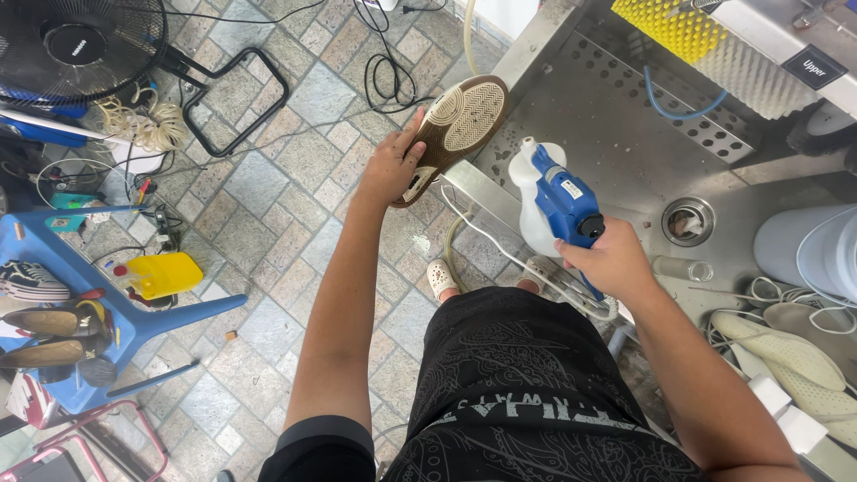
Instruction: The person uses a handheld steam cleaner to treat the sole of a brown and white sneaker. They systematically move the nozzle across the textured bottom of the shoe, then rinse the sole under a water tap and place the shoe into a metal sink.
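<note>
At the far left of the frame a blue chair [134,330] carries several shoes [36,308] on its seat, with a yellow jug [165,274] on the tiled floor [268,295] just beside it. A black fan [76,45] fills the upper left corner, and black cables [386,76] loop over the tiles near the top centre.

The left hand [391,170] sits a little left of centre, its fingers [412,147] wrapped around the edge of a brown shoe [455,134], holding it sole up. The shoe's long axis runs diagonally, from the hand at its lower left end up to the toe at the upper right, and that toe reaches over the rim of the steel sink [616,143].

Just right of centre the right hand [611,261] is closed around the grip of a blue and white spray gun [553,201]. Its white bottle and nozzle end point toward the upper left, at the shoe's sole; the nozzle and the sole are near but apart. The left hand alone touches the shoe; the right hand lies lower right of it with the spray gun between.

In the steel sink, a round drain [688,220] sits right of the spray gun, and a yellow brush [674,27] lies at the top right. A white bucket [808,250] stands at the right edge; what it contains cannot be seen. Pale insoles [786,348] lie below it on the bench.
</note>
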